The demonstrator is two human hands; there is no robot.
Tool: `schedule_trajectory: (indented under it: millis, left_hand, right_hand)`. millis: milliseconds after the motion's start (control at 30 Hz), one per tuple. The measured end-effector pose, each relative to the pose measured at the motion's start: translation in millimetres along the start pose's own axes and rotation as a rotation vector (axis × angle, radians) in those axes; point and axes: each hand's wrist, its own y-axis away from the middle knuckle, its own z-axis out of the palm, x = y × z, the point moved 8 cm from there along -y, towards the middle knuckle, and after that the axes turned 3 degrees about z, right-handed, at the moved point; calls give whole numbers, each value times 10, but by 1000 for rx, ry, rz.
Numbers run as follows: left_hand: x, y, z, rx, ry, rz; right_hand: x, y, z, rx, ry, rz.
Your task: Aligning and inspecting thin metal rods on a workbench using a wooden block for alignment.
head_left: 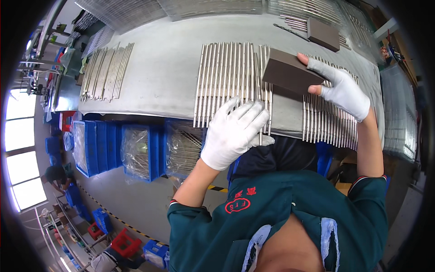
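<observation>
My right hand (342, 90), in a white glove with bare thumb and fingertip, grips a dark brown rectangular block (290, 72) above the table. It looks like a sanding block. Near the table's front edge, my left hand (235, 129), fully gloved in white, closes round the near end of a slim metal rod (257, 75). This rod lies slightly askew beside a row of shiny metal rods (224, 68) set side by side. Under my right hand and to its right lies another row of rods (328, 120), partly hidden by the hand and block.
A second brown block (323, 35) rests on rods at the back right, beside a dark drill bit (290, 31). More rods (106, 72) lie at the table's left. Blue crates (156, 154) holding plastic-wrapped rods stand below the front edge. A person (56, 174) is at far left.
</observation>
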Motion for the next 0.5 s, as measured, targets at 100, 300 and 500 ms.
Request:
schedule_trajectory:
  millis: [100,300,500]
  left_hand:
    - [18,-39,57,-51,0,5]
    - [-1,6,88,-92,-25,17]
    - [16,-17,102,-92,-20,31]
  right_hand:
    - [-51,-209,251,-46,130,-37]
    - [-5,-324,230,-144,139,12]
    - [-120,-369,335,-99,148,-2]
